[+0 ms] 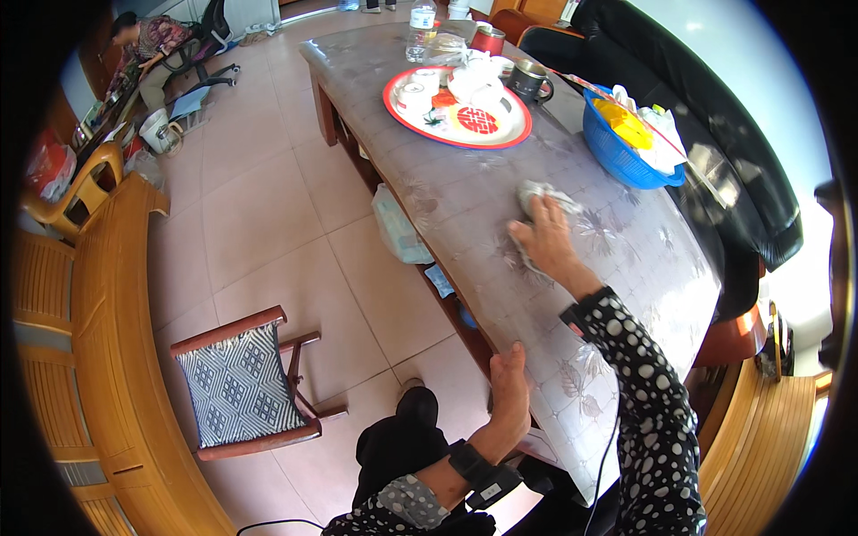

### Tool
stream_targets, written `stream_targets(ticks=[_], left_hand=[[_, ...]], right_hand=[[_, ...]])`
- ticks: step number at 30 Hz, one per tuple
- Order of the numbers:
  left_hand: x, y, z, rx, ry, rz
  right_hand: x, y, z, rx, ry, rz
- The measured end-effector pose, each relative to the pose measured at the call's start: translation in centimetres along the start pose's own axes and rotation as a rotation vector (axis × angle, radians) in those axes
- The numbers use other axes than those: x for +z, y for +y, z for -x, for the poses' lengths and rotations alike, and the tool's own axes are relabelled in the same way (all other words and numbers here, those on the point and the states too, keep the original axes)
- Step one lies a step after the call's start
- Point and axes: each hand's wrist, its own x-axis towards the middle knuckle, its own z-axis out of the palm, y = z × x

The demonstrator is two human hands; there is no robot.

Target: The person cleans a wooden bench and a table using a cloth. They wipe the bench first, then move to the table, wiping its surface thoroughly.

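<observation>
My right hand (551,242) lies palm down on a crumpled light-coloured cloth (536,191), pressing it to the tabletop. Parts of that cloth stick out past the fingertips and below the palm. Under it is a long table (462,221) with a clear, flower-patterned cover. At the table's near left edge is my left hand (509,388), touching the edge, with most of its fingers hidden from view. A black device is strapped around the left wrist.
Farther up the table are a red-rimmed tray (429,130) with a white teapot and cups, a dark mug (526,82), a water bottle (421,30) and a blue basket (613,147). A folding stool (241,385) stands on the floor at left. A person (151,43) sits beyond.
</observation>
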Motion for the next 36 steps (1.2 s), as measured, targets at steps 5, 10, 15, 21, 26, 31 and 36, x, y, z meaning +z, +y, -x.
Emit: stream_targets(ticks=[5,10,15,21,26,31,36], left_hand=[[0.3,0.7,0.5,-0.065,0.071,-0.117],[0.7,1.9,1.2,-0.078,0.074,-0.149],[0.6,2.4,0.5,-0.007,0.081,-0.065],[0.3,4.3,-0.8,0.364,0.254,-0.201],[1.6,5.0,-0.4,0.909,0.148,-0.671],[2.8,4.2,0.0,1.152,-0.106,-0.910],[3.3,4.1,-1.1,1.272,-0.191,-0.959]], right_hand=[[3.3,-8.8,-6.7,-0.156,-0.105,-0.015],[2.6,-12.8,-9.0,-0.258,-0.167,-0.136],[0.8,-7.6,-8.2,-0.295,-0.201,-0.177],[-1.0,0.3,-7.8,-0.134,-0.178,-0.045],[-1.2,4.2,-9.2,-0.101,-0.121,-0.009],[-0.6,5.4,-12.0,-0.024,-0.129,0.036],[0.1,7.1,-14.8,-0.002,-0.128,0.078]])
